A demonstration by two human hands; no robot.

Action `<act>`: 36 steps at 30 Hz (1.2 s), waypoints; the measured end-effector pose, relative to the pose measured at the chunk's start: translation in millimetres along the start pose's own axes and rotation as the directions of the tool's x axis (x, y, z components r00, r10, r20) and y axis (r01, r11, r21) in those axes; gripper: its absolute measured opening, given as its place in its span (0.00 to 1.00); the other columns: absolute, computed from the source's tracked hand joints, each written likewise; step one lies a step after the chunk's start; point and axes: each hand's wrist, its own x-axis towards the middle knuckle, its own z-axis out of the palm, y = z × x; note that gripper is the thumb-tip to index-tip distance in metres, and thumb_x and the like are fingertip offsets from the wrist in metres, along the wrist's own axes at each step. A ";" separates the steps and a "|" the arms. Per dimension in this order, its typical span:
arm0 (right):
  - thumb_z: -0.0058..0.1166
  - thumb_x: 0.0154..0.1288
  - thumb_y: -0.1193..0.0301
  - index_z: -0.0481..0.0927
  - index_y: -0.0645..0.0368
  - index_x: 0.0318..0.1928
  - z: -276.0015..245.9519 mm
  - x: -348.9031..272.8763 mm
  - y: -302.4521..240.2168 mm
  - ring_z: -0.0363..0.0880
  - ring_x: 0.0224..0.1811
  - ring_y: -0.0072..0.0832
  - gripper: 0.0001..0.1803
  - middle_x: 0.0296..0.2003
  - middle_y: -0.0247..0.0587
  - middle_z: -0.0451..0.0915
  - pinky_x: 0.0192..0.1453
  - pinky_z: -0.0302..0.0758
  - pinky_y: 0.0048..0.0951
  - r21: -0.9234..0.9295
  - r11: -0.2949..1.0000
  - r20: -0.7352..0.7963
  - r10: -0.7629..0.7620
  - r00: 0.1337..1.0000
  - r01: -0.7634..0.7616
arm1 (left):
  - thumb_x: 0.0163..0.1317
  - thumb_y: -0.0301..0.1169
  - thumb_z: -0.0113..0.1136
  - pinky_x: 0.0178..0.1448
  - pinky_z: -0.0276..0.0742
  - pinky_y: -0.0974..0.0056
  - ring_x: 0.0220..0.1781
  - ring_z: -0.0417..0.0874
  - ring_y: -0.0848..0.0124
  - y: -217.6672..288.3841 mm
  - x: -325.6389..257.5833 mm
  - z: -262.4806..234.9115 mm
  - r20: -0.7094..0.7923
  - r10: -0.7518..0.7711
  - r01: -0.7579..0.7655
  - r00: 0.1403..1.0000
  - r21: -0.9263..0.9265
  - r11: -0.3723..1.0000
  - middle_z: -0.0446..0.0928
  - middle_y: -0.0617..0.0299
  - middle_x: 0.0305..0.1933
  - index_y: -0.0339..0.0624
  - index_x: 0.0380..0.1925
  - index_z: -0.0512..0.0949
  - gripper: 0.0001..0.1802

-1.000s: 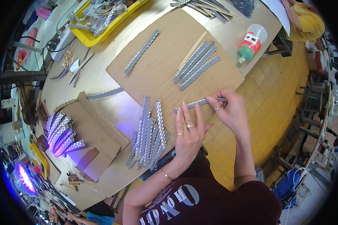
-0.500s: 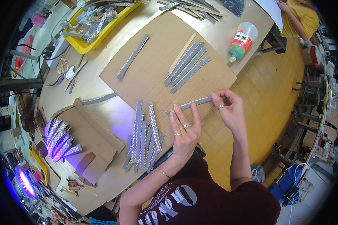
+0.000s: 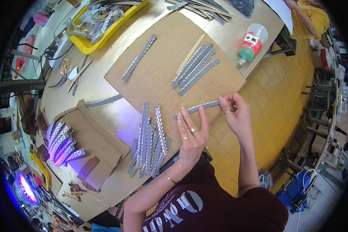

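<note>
A narrow grey strip with a braided silvery edge (image 3: 210, 104) lies across the near right edge of a cardboard sheet (image 3: 158, 58). My left hand (image 3: 192, 139) rests on it with fingers stretched out and spread. At the strip's right end, my right hand (image 3: 237, 116) pinches it between thumb and fingers. Farther up the sheet are several similar grey strips (image 3: 195, 65) side by side, next to a tan strip (image 3: 190, 54). One more grey strip (image 3: 139, 57) lies alone at the sheet's left. Left of my left hand is a loose pile of braided strips (image 3: 147, 143).
A plastic bottle with green liquid (image 3: 253, 42) lies at the table's right edge. A yellow tray (image 3: 89, 47) of scraps stands at the far left. Silvery braided pieces (image 3: 60, 145) sit on brown cardboard (image 3: 100, 135). Another person in yellow (image 3: 309, 19) is at the far right.
The view has shifted very slightly. Both hands keep nearly the same place on the strip, my left fingers over it and my right hand pinching its end.
</note>
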 end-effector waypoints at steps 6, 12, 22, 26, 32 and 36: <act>0.61 0.68 0.69 0.76 0.64 0.32 5.2 -1.4 -3.1 0.63 0.23 0.17 0.12 0.22 0.31 0.71 0.27 0.63 0.23 -0.125 0.981 -0.061 -0.158 0.986 0.149 | 0.67 0.62 0.44 0.67 0.73 0.51 0.57 0.81 0.46 -0.4 -2.5 4.3 -0.026 0.002 -0.002 1.000 0.007 1.000 0.74 0.26 0.56 0.44 0.64 0.71 0.38; 0.61 0.67 0.70 0.76 0.64 0.32 6.9 -14.3 -28.6 0.69 0.25 0.19 0.11 0.22 0.35 0.73 0.29 0.67 0.25 -0.557 0.767 -0.084 -0.435 0.897 0.319 | 0.73 0.39 0.39 0.66 0.75 0.53 0.56 0.82 0.47 0.4 -2.5 5.1 -0.024 0.017 -0.016 1.000 0.023 1.000 0.76 0.28 0.55 0.40 0.64 0.71 0.25; 0.62 0.66 0.69 0.79 0.65 0.31 -3.9 -9.0 -15.6 0.65 0.23 0.15 0.11 0.21 0.29 0.74 0.27 0.63 0.22 -0.046 0.998 -0.072 0.030 0.997 -0.033 | 0.71 0.26 0.41 0.66 0.76 0.54 0.55 0.83 0.49 -3.3 -2.2 3.9 -0.027 0.040 -0.040 0.999 0.018 0.999 0.77 0.30 0.54 0.40 0.63 0.71 0.22; 0.61 0.68 0.69 0.78 0.65 0.31 1.1 -4.9 -8.3 0.64 0.25 0.11 0.12 0.21 0.25 0.73 0.28 0.62 0.19 -0.002 0.997 -0.073 0.079 0.994 -0.080 | 0.73 0.35 0.39 0.66 0.75 0.54 0.56 0.83 0.49 -3.5 -2.6 5.1 -0.036 0.034 -0.033 0.999 0.030 0.999 0.76 0.29 0.55 0.42 0.63 0.72 0.23; 0.60 0.68 0.69 0.78 0.65 0.32 3.1 -4.2 -4.8 0.65 0.24 0.12 0.12 0.21 0.27 0.74 0.28 0.63 0.19 -0.053 0.998 -0.080 0.022 0.997 -0.026 | 0.76 0.53 0.36 0.66 0.74 0.52 0.57 0.82 0.47 -2.6 -4.4 8.4 -0.037 0.047 -0.045 0.998 0.061 0.997 0.74 0.27 0.56 0.44 0.64 0.72 0.31; 0.61 0.68 0.69 0.78 0.65 0.32 5.3 -4.3 -2.1 0.66 0.24 0.13 0.12 0.21 0.29 0.75 0.28 0.64 0.20 -0.062 0.998 -0.096 -0.012 0.995 0.006 | 0.75 0.53 0.36 0.66 0.74 0.52 0.57 0.82 0.47 -3.0 -3.8 7.3 -0.034 0.045 -0.043 0.998 0.065 0.997 0.74 0.27 0.57 0.45 0.64 0.72 0.30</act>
